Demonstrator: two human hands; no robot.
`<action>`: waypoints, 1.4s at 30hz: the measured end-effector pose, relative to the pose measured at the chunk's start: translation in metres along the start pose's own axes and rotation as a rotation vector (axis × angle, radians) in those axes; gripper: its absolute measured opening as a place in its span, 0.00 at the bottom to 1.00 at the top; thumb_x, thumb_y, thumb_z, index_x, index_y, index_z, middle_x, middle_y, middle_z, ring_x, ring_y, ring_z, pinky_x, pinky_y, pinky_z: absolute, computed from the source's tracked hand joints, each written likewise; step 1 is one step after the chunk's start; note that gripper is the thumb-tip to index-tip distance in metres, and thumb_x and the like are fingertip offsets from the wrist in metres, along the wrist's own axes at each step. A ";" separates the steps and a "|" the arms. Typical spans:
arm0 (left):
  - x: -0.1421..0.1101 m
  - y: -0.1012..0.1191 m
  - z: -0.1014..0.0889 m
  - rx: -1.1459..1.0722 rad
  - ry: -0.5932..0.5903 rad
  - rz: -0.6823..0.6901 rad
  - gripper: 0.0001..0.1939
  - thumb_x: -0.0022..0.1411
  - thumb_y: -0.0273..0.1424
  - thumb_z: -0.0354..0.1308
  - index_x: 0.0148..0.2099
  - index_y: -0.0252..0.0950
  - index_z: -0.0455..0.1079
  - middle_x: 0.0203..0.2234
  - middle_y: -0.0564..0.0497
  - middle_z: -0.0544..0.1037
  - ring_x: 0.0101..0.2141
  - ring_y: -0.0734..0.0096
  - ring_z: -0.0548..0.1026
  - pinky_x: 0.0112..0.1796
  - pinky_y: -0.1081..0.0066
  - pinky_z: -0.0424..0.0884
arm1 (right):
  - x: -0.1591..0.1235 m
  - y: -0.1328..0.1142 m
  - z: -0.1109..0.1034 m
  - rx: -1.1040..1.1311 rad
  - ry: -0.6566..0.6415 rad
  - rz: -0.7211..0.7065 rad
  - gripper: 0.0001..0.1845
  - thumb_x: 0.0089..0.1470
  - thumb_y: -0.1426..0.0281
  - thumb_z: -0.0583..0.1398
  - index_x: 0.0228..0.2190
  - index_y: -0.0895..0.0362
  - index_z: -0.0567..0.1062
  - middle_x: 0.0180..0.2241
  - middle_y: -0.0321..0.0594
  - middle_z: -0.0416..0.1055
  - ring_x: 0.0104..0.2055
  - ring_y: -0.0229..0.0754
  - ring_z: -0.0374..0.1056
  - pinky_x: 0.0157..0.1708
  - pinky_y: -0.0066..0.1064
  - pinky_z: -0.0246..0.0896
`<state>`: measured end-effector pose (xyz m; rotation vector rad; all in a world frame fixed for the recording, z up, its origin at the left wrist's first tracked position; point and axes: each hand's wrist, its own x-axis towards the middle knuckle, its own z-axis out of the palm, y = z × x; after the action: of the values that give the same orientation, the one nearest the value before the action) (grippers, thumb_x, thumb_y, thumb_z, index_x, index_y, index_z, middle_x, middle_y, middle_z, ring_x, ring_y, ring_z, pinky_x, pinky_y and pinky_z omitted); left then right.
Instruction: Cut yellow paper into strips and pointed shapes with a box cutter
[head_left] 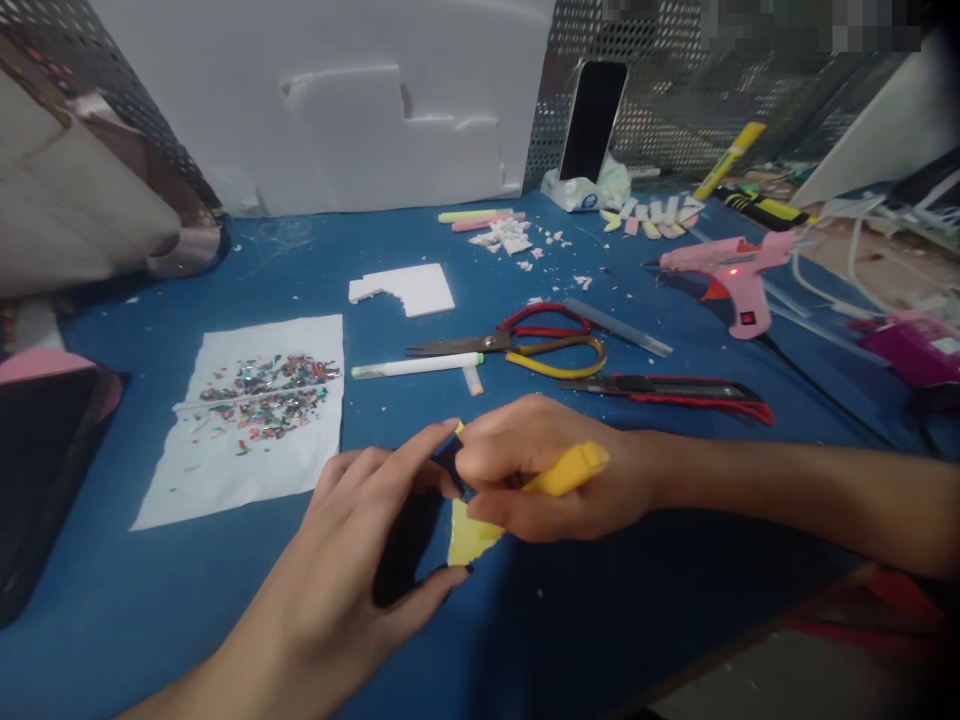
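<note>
My right hand (551, 465) is closed around a yellow marker (574, 470), its tip hidden behind my fingers. Below those fingers is a small, jagged yellow piece (471, 535), perhaps foam, partly covered by the hand. My left hand (367, 530) grips the piece at its edges, thumb at the near side and fingertips toward the far side. Beyond the hands lie a white marker (418, 366), scissors (480, 345) with red and yellow handles, and a red-and-black box cutter (667, 388).
White paper with colourful flakes (277, 400) lies left, near a dark tablet-like object (45, 470). Behind are a cut foam board (409, 288), white scraps (502, 236) and a propped phone (594, 120). A pink glue gun (739, 275) stands right, its cord crossing the table.
</note>
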<state>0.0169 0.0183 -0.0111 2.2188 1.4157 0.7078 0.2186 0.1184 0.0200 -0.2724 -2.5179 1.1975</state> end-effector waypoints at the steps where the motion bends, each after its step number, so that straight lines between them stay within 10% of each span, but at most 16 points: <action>1: 0.000 0.000 0.000 -0.001 -0.002 -0.001 0.37 0.60 0.32 0.59 0.66 0.45 0.45 0.55 0.50 0.67 0.47 0.63 0.68 0.48 0.62 0.62 | 0.000 0.000 0.000 0.004 0.007 0.000 0.21 0.60 0.62 0.55 0.20 0.59 0.59 0.20 0.31 0.55 0.24 0.31 0.52 0.26 0.23 0.46; 42: 0.001 0.000 -0.002 -0.013 -0.017 0.004 0.37 0.60 0.31 0.58 0.66 0.45 0.44 0.50 0.49 0.70 0.45 0.62 0.70 0.47 0.60 0.62 | -0.001 0.003 -0.002 -0.062 -0.007 0.008 0.20 0.62 0.59 0.53 0.23 0.58 0.62 0.23 0.32 0.58 0.27 0.32 0.53 0.29 0.25 0.46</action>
<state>0.0163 0.0193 -0.0091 2.2133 1.3950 0.6963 0.2203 0.1213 0.0189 -0.2950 -2.5652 1.1266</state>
